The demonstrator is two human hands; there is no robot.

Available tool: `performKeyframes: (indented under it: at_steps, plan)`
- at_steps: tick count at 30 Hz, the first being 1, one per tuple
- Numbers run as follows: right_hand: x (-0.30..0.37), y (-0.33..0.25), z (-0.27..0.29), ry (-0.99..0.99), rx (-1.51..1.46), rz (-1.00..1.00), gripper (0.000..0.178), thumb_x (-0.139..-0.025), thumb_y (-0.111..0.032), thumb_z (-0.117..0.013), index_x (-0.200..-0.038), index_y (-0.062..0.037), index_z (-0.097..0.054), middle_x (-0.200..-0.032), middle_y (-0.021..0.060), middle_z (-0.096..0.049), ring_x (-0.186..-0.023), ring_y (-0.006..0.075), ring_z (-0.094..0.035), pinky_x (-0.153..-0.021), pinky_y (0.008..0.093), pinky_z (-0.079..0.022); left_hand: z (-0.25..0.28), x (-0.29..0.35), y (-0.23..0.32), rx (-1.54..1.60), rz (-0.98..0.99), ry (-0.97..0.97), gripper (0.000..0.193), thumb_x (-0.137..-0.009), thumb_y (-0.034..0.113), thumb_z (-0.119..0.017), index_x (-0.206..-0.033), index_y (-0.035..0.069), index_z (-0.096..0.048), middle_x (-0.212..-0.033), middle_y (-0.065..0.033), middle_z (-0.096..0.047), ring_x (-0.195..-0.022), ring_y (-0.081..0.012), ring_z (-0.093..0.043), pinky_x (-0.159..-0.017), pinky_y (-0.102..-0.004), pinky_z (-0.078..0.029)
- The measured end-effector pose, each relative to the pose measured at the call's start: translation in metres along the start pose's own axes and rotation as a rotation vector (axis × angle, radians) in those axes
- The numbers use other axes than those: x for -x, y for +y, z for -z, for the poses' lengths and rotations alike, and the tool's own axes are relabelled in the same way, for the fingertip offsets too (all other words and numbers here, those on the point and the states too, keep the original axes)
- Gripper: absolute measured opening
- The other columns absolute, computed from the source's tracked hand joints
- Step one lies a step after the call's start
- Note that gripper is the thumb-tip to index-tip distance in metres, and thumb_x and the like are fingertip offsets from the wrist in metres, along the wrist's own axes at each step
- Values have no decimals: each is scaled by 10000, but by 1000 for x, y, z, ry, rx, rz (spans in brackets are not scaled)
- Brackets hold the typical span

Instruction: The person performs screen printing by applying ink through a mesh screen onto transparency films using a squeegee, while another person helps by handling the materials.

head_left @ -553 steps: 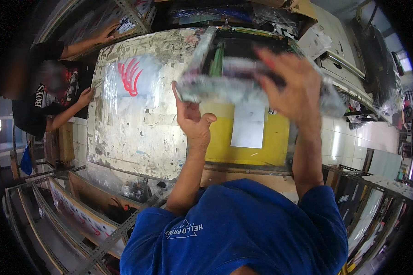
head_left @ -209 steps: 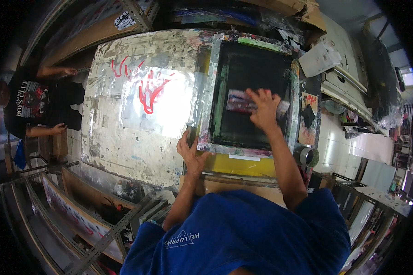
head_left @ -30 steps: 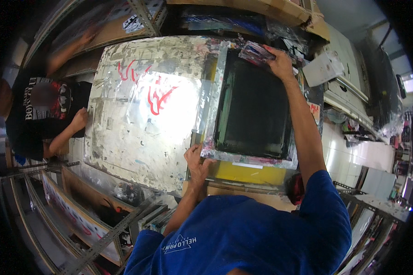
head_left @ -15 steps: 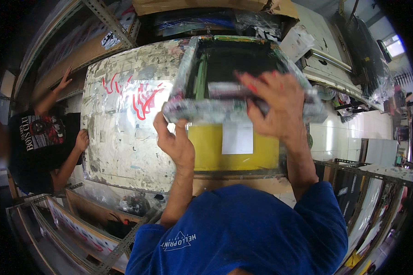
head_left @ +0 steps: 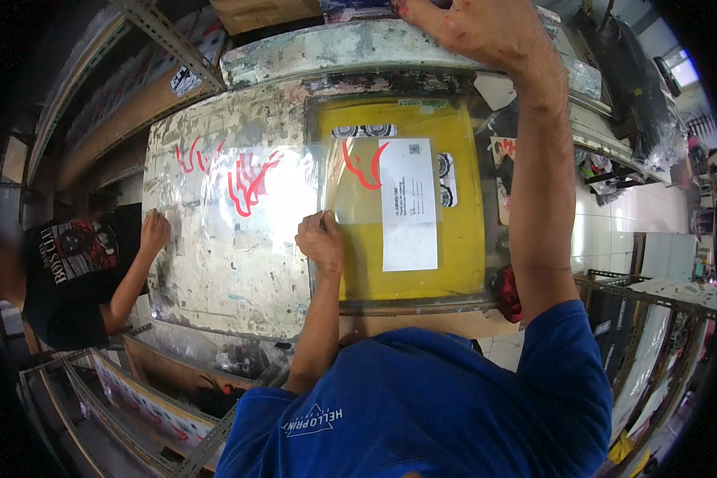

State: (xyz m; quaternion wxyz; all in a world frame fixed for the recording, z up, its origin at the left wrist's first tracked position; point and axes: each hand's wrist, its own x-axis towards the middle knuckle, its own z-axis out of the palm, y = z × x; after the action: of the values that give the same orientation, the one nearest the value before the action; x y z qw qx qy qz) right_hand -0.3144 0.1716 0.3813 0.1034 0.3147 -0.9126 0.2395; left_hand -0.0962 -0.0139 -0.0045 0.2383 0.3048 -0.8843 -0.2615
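Observation:
My left hand is closed, its fingertips pinching the lower left corner of a clear plastic sheet printed with red strokes. That sheet overlies a yellow board and part of a white printed paper. A second clear sheet with red strokes lies to the left on the paint-stained table. My right hand, red smears on its fingers, is at the far edge by the raised printing frame. Its fingertips are partly cut off, so its grip is unclear.
A person in a black shirt stands at the table's left end, one hand on its edge. Metal racks stand at far left, with more shelving at right. A red object sits beside the yellow board.
The printing frame has swung up and away, uncovering the yellow board and red-marked sheet. My right hand has moved far upward; my left has left the frame and taken the sheet's corner.

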Motion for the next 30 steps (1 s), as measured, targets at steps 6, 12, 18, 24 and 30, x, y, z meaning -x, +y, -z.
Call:
performKeyframes:
  at_steps: [6,12,18,24,30]
  plan:
    - [-8,13,-9,5,-40,43,428,-773,-296,-624,-1101,-50,-746,-701,112,-705,-575,180,-587,-571,297,-472,22,-13,35,479,322,50,209,-888,160,-724,-858,-47,-713,-720,-84,-649,-656,-173,-554,-653,-321,-463]
    - [-7,9,-14,-6,-48,-3,420,-779,-272,-629,-1119,-50,-737,-807,124,-724,-651,173,-605,-615,291,-477,54,-35,-10,611,374,165,231,-914,159,-728,-840,-58,-695,-718,10,-616,-660,-61,-471,-628,-239,-408]
    - [-1,10,-21,214,-15,176,404,-781,-239,-663,-1114,-18,-724,-900,164,-737,-776,243,-677,-752,326,-536,108,-56,-98,500,413,327,211,-915,138,-717,-813,-42,-678,-709,9,-604,-646,-82,-449,-604,-267,-387]
    - [-1,7,-20,149,-94,116,381,-791,-203,-671,-1128,-32,-724,-872,136,-731,-717,194,-634,-685,311,-514,141,-54,-91,-389,-38,729,311,-864,176,-749,-1116,6,-682,-1048,-148,-670,-1013,-336,-586,-918,-456,-429]
    - [8,-7,-7,69,24,99,368,-803,-190,-659,-1140,-55,-724,-785,88,-707,-575,130,-515,-555,286,-439,99,-17,-54,-275,-314,73,335,-740,141,-794,-1065,148,-714,-994,-16,-633,-1004,-234,-566,-826,-434,-396]
